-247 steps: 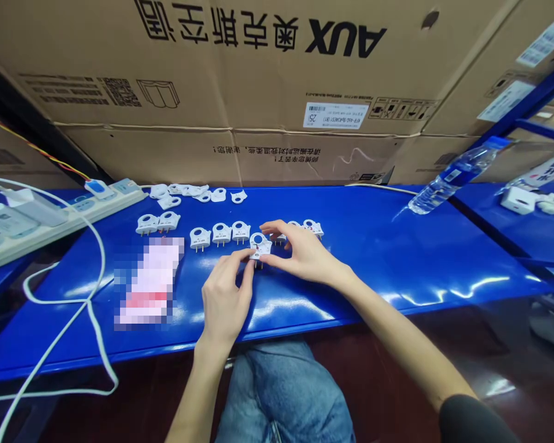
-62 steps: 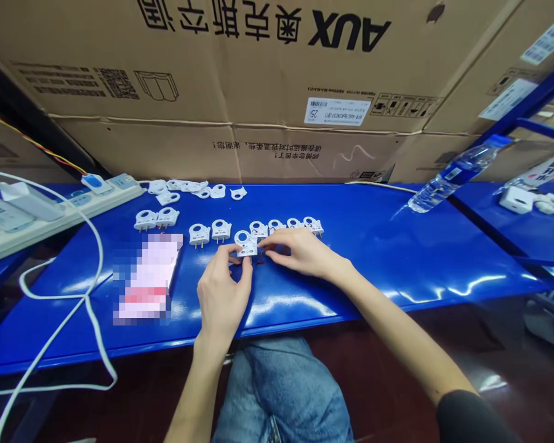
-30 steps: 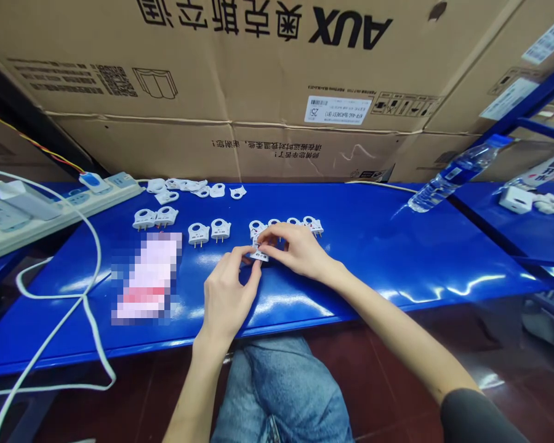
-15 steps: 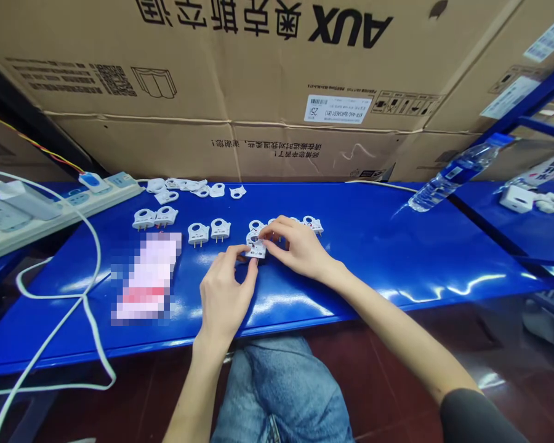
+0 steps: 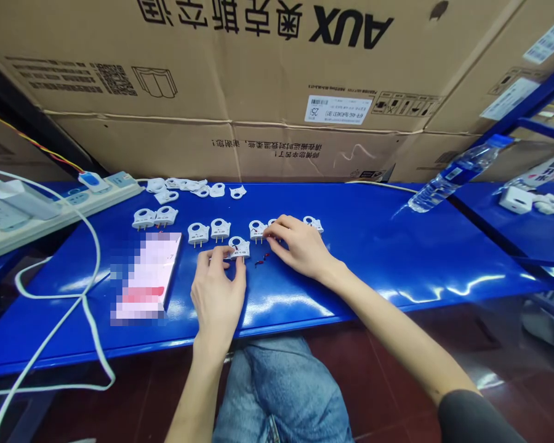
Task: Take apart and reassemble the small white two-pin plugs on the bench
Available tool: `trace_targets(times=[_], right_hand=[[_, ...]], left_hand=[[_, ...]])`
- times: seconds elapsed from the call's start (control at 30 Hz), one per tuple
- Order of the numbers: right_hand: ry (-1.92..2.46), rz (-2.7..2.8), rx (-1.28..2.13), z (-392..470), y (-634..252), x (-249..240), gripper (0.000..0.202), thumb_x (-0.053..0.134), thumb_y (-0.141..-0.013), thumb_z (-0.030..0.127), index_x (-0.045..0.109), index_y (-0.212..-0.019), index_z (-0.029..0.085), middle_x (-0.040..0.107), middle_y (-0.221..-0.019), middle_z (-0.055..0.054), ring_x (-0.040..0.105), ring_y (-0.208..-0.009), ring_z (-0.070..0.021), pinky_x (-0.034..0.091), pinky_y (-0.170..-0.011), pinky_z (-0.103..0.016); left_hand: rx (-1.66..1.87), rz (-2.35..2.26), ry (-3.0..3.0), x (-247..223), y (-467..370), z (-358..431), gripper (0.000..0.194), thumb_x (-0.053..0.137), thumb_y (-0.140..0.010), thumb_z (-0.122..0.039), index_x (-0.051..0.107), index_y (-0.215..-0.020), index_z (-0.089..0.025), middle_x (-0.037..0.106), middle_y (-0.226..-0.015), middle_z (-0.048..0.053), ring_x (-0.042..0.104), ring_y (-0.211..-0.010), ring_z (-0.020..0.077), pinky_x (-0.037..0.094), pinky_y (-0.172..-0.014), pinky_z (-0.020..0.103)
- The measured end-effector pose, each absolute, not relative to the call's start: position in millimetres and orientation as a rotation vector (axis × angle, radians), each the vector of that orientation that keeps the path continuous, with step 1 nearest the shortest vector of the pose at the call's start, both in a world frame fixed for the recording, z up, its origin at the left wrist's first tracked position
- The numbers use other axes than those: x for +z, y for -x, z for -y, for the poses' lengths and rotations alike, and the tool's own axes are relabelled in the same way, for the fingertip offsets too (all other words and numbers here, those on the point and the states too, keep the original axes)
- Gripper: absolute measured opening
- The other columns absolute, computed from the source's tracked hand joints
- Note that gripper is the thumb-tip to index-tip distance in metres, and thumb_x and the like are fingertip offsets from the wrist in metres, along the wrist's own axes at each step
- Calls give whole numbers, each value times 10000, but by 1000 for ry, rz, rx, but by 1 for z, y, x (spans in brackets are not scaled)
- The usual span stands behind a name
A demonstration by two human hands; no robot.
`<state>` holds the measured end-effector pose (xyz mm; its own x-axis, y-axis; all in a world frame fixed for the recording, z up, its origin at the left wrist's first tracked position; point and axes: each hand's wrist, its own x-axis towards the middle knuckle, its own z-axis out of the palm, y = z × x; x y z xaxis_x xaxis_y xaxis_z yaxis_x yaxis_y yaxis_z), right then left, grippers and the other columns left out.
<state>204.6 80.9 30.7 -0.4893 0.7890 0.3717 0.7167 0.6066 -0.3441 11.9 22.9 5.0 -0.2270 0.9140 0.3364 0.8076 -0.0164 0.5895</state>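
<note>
Between the thumb and fingers of my left hand (image 5: 219, 280) is a white two-pin plug housing (image 5: 240, 248) with a round hole, held just above the blue table. My right hand (image 5: 300, 246) hovers beside it with thumb and forefinger apart and nothing visible between them. Its fingers partly cover a row of similar plug housings; one housing (image 5: 257, 231) shows left of the fingertips and another housing (image 5: 311, 223) behind the hand. Small red parts with dark leads (image 5: 260, 263) lie on the table between my hands.
More plug housings (image 5: 198, 234) stand to the left, with loose white covers (image 5: 216, 189) behind. A pink pad, partly pixelated (image 5: 150, 271), lies near a power strip (image 5: 69, 206) and white cable (image 5: 92, 301). Large cartons (image 5: 189, 141) wall the back; a water bottle (image 5: 457, 175) lies right.
My left hand has moved left with the plug housing, away from my right hand, which has let go of it. The small red parts on the table are now uncovered.
</note>
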Motion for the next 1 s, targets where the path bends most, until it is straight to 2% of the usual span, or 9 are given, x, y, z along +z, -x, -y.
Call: trace_targets(times=[0.17,0.33,0.5,0.7,0.9,1.0], right_hand=[[1223,2388,178,-81,-205,32,167,543,-1054,190,698,-1116,193,707,-1120,-89,635,-1014,-217,466,-795,-318],[1213,2443,144,-80,-206,32,196,524,-1073,236,707,-1118,185,712,-1103,-95,620,-988,-226,462,-796,-334],[1149,2483,85,-81,-207,31,178,558,-1059,255,718,-1107,193,715,-1086,-92,583,-967,-233,454,-810,-347],[1102,2532,69,-83,-208,29,199,563,-1047,241,732,-1124,170,714,-1070,-99,579,-981,-247,464,-850,-373],[1113,2550,121,-81,-208,30,178,600,-1000,204,738,-1109,185,721,-1073,-97,567,-996,-254,457,-856,-385],[1103,2589,152,-81,-208,31,174,618,-979,207,749,-1091,185,720,-1071,-99,558,-998,-258,449,-865,-394]], left_hand=[[1128,-2038,-1792,5,-11,-23,160,580,-928,-308,619,-1065,-235,626,-819,-5,615,-692,182,425,-669,319],[1100,-2023,-1807,9,-13,-21,91,568,-933,-297,634,-923,-236,529,-661,-52,534,-619,141,367,-648,289],[1077,-2047,-1827,8,-13,-20,121,583,-925,-297,668,-984,-234,590,-730,-32,571,-687,158,378,-669,293],[1124,-2029,-1915,5,-11,-22,118,564,-936,-280,666,-958,-224,687,-862,16,646,-806,200,438,-736,320],[1379,-1925,-1983,7,-12,-21,134,555,-974,-266,673,-936,-217,692,-862,28,635,-774,190,485,-773,339],[1304,-1892,-2068,6,-13,-21,152,554,-984,-267,698,-953,-229,721,-923,33,657,-856,207,497,-812,349]])
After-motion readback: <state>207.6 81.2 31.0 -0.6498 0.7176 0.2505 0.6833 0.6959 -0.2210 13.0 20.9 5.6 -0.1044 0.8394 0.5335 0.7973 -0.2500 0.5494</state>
